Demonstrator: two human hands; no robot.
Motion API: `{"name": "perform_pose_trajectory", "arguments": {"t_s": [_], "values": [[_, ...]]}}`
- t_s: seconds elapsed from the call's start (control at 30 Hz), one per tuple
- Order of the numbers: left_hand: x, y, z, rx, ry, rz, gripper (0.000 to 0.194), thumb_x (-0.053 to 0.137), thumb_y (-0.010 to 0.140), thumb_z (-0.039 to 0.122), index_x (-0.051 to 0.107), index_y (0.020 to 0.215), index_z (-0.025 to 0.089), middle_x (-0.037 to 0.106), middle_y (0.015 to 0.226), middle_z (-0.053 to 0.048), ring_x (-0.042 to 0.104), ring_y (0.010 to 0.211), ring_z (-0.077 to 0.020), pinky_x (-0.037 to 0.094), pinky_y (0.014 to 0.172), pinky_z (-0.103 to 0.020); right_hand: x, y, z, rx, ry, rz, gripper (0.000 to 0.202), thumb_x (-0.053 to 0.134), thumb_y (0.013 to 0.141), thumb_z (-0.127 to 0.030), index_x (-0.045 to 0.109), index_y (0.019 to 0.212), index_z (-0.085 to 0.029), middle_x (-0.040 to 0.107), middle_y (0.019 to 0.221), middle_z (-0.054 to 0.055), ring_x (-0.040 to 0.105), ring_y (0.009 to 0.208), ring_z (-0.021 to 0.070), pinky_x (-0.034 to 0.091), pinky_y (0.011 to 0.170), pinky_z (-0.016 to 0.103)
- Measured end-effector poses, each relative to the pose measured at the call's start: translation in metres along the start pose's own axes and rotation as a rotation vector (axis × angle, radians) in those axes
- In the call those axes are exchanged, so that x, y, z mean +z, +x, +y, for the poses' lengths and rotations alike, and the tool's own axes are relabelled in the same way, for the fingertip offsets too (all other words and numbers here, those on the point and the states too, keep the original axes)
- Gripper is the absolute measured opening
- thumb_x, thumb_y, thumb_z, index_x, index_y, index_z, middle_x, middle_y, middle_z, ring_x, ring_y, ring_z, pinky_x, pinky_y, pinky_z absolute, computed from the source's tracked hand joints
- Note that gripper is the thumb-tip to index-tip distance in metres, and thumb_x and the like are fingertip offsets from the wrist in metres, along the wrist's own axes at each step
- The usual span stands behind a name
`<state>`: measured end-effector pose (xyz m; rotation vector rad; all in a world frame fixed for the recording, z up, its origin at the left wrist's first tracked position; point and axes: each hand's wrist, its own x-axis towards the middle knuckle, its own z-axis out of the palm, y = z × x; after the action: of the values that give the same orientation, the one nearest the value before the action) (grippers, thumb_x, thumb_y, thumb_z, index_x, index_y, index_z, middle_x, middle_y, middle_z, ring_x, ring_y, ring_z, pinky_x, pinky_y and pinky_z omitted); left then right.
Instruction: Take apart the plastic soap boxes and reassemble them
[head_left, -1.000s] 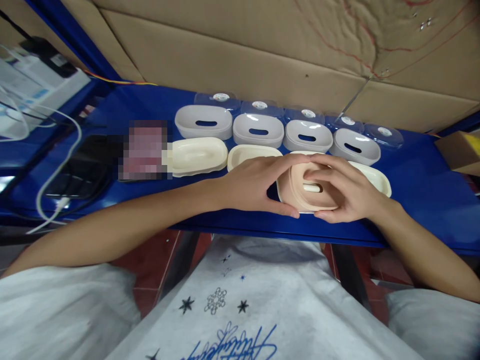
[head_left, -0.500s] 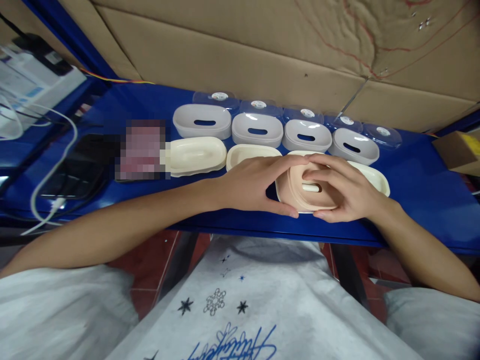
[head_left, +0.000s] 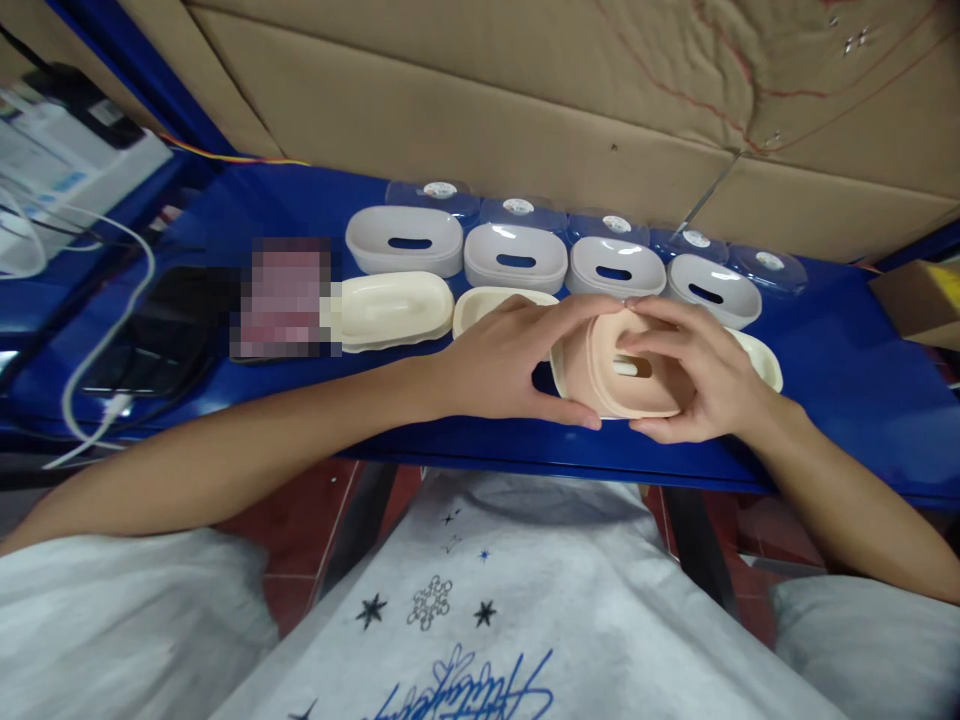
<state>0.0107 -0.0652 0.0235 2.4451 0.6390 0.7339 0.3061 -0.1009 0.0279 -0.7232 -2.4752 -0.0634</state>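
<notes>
Both hands hold a peach oval box (head_left: 651, 396) with a slot in its bottom, tilted so its inside faces me. My left hand (head_left: 502, 362) grips its left side, thumb at the near edge and fingers at the far edge. From the right, my right hand (head_left: 712, 385) is closed around the rim, with fingers reaching inside. A cream edge shows at the box's left underside, and something pale shows through the slot. Behind my left hand lies a cream oval tray (head_left: 487, 305), partly hidden. Another cream tray (head_left: 761, 358) lies partly behind my right hand.
Several light grey slotted boxes (head_left: 517, 262) stand in a row on the blue table (head_left: 847, 400). Clear lids with stickers (head_left: 517, 208) lie behind them. One more cream tray (head_left: 394, 308) is at left, near a phone-like black object (head_left: 146, 350) and a white cable (head_left: 67, 400).
The peach box has tipped slightly and shifted a little right in both hands. My right fingers have moved slightly along its rim.
</notes>
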Motion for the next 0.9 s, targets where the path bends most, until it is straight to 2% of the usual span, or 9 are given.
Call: {"name": "perform_pose_trajectory", "arguments": {"t_s": [0.1,0.2,0.4,0.5,0.63,0.9], "values": [[0.000,0.001,-0.001,-0.048,-0.073,0.049,0.110,0.087,0.080,0.070,0.035,0.165,0.025,0.061,0.157,-0.012,0.070,0.127,-0.0328,0.054,0.108,-0.043,-0.008,0.002,0.002,0.048,-0.025,0.034,0.077,0.081,0.084,-0.068,0.055,0.149,-0.037,0.059,0.157,0.012,0.064,0.135,0.0453,0.056,0.107,0.066],[0.000,0.001,-0.004,-0.049,-0.069,0.082,0.114,0.085,0.080,0.073,0.032,0.166,0.021,0.065,0.151,-0.013,0.068,0.132,-0.0341,0.054,0.109,-0.043,-0.019,0.002,0.015,0.140,-0.051,0.117,0.068,0.081,0.087,-0.062,0.058,0.144,-0.034,0.061,0.154,0.014,0.062,0.138,0.0453,0.051,0.113,0.067],[0.004,0.000,-0.004,-0.016,0.011,0.023,0.107,0.085,0.081,0.072,0.038,0.165,0.026,0.067,0.149,-0.015,0.070,0.127,-0.0371,0.047,0.113,-0.051,-0.022,-0.017,0.075,0.377,-0.160,0.183,0.055,0.079,0.094,-0.055,0.060,0.137,-0.028,0.067,0.143,0.019,0.065,0.135,0.0384,0.053,0.111,0.059],[0.006,-0.001,-0.004,-0.008,0.073,-0.003,0.103,0.084,0.082,0.071,0.040,0.164,0.027,0.061,0.158,-0.015,0.068,0.128,-0.0385,0.042,0.117,-0.054,-0.016,-0.026,0.095,0.398,-0.145,0.186,0.057,0.082,0.093,-0.055,0.060,0.137,-0.028,0.067,0.142,0.019,0.063,0.136,0.0360,0.052,0.113,0.058],[0.006,-0.001,-0.005,-0.004,0.132,-0.016,0.102,0.082,0.085,0.071,0.041,0.164,0.024,0.059,0.161,-0.016,0.064,0.134,-0.0408,0.040,0.119,-0.053,-0.011,-0.027,0.099,0.366,-0.152,0.169,0.062,0.084,0.092,-0.055,0.057,0.142,-0.030,0.065,0.148,0.018,0.059,0.141,0.0358,0.051,0.115,0.060],[0.006,-0.001,-0.006,0.005,0.180,-0.048,0.098,0.082,0.086,0.070,0.043,0.163,0.024,0.067,0.151,-0.016,0.065,0.130,-0.0404,0.040,0.117,-0.053,-0.018,-0.019,0.090,0.351,-0.181,0.179,0.064,0.084,0.091,-0.055,0.057,0.144,-0.031,0.064,0.149,0.017,0.056,0.144,0.0387,0.048,0.118,0.064]]}}
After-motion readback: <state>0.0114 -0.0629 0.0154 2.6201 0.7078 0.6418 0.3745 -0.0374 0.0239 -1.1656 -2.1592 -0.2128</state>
